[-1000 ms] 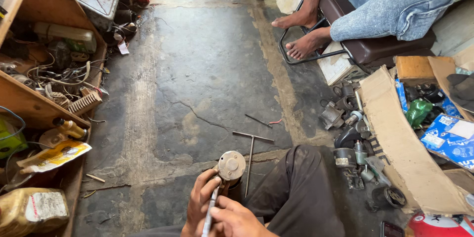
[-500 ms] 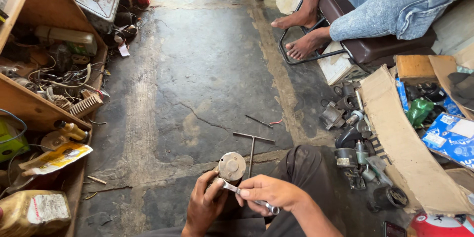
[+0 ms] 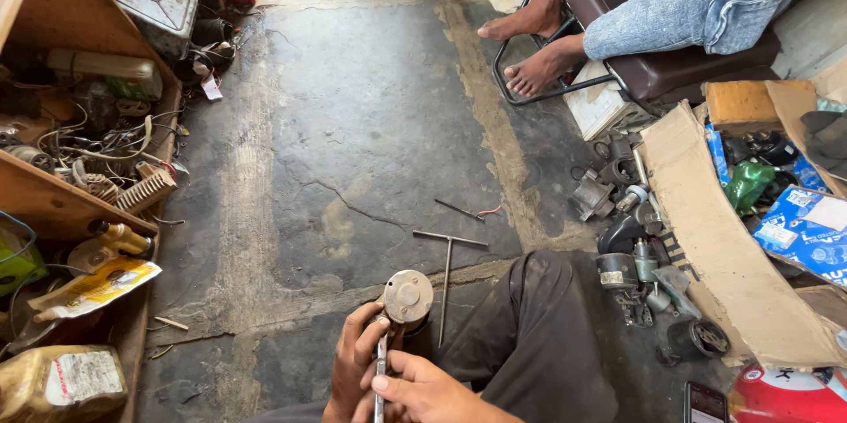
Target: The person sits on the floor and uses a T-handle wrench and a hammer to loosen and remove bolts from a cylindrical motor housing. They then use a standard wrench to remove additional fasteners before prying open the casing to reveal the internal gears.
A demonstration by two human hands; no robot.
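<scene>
Stone floor (image 3: 353, 123); hands (image 3: 388, 379) grip tool (image 3: 381, 374).

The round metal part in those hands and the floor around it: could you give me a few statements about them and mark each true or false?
1. The left hand steadies a round metal part. True.
2. The right hand is empty. False: it grips a slim metal tool.
3. A T-shaped wrench lies on the stone floor. True.
4. The seated person's feet wear boots. False: they are bare.

Soft even daylight, faint shadows, sharp focus, wide-angle bending at edges.
</scene>
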